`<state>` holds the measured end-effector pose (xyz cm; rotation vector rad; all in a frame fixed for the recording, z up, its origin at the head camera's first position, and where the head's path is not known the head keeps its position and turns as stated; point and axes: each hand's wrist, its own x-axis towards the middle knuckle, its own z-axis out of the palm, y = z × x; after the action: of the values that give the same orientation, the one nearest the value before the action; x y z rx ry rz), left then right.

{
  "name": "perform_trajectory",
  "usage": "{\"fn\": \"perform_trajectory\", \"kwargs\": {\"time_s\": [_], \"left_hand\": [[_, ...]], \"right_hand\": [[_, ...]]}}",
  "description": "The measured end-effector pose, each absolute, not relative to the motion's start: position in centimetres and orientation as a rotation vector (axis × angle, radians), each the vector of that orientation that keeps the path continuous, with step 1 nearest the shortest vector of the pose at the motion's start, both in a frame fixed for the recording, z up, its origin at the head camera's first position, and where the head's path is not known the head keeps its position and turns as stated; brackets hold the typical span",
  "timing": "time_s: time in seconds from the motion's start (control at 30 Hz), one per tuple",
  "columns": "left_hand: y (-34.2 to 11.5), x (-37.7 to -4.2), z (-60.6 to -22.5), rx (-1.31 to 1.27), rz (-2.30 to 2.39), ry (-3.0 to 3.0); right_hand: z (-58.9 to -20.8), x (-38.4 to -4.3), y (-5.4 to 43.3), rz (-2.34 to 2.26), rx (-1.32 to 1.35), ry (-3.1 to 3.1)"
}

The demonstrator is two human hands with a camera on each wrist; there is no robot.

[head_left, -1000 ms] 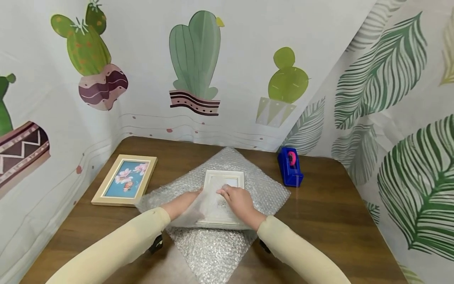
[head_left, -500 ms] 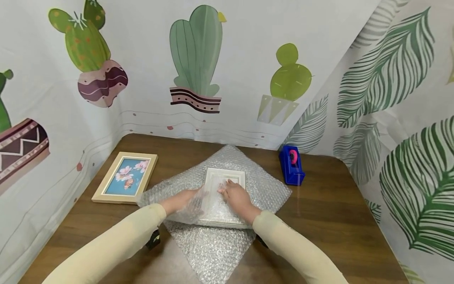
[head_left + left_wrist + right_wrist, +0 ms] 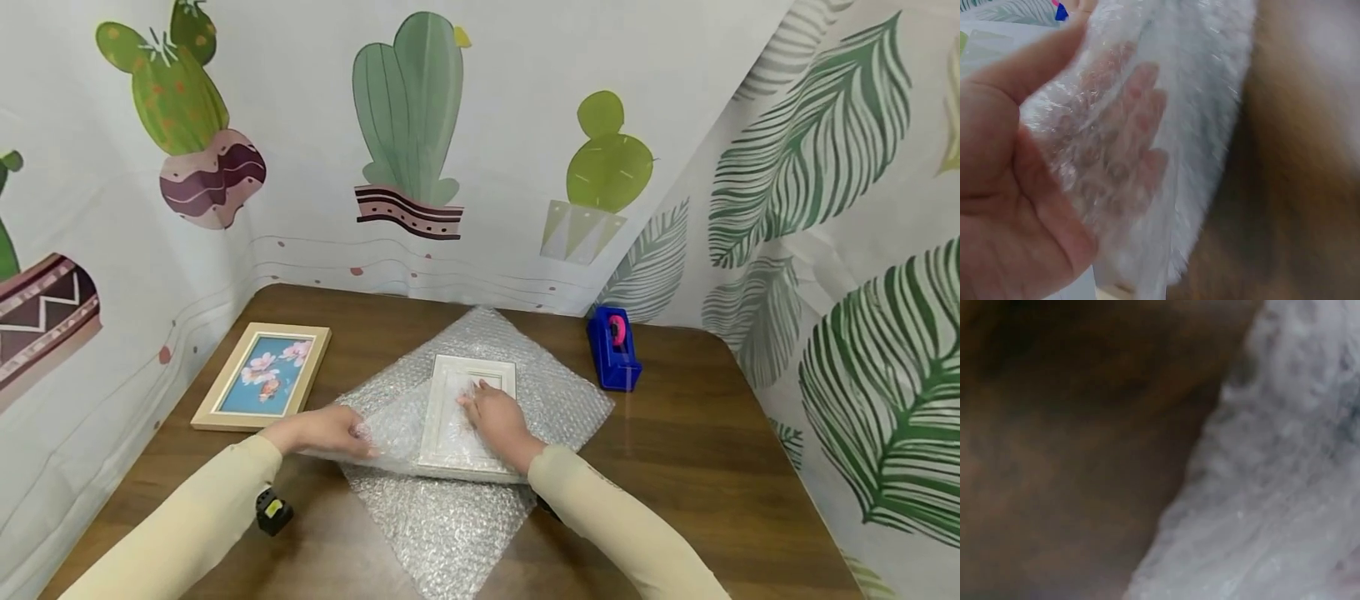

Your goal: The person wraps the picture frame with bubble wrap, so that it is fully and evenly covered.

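Observation:
A white picture frame (image 3: 429, 429) lies on a sheet of bubble wrap (image 3: 555, 379), with a translucent layer of the wrap over much of its face. My left hand (image 3: 333, 429) holds the left part of the wrap, left of the frame. In the left wrist view the thumb of the left hand (image 3: 1016, 156) lies on the near side of the bubble wrap (image 3: 1210, 119), and the other fingers show through from behind it. My right hand (image 3: 501, 417) presses the covering layer onto the frame with its fingers. The right wrist view shows only blurred wrap (image 3: 1272, 487) beside brown wood.
A gold-rimmed picture frame (image 3: 315, 367) with a flower picture lies at the left of the wooden table (image 3: 690, 467). A blue tape dispenser (image 3: 617, 362) with a pink core stands at the right. Cactus and leaf-printed cloth (image 3: 510, 167) hangs behind.
My left hand has moved left, from the frame's left edge to the outer part of the wrap. My right hand stays on the frame, its index finger now straighter.

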<state>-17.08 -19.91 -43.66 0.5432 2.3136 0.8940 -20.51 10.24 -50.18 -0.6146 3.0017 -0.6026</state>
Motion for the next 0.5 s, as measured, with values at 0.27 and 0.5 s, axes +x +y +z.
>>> {"fn": "perform_trajectory", "kwargs": {"time_s": [0.27, 0.5], "left_hand": [[-22.5, -15.8, -46.2, 0.457, 1.074, 2.281], [-21.2, -15.5, -47.1, 0.467, 0.905, 2.540]], "right_hand": [[-50.3, -20.3, 10.5, -0.585, -0.604, 3.015], [-50.3, -20.1, 10.2, -0.541, -0.599, 2.993]]}}
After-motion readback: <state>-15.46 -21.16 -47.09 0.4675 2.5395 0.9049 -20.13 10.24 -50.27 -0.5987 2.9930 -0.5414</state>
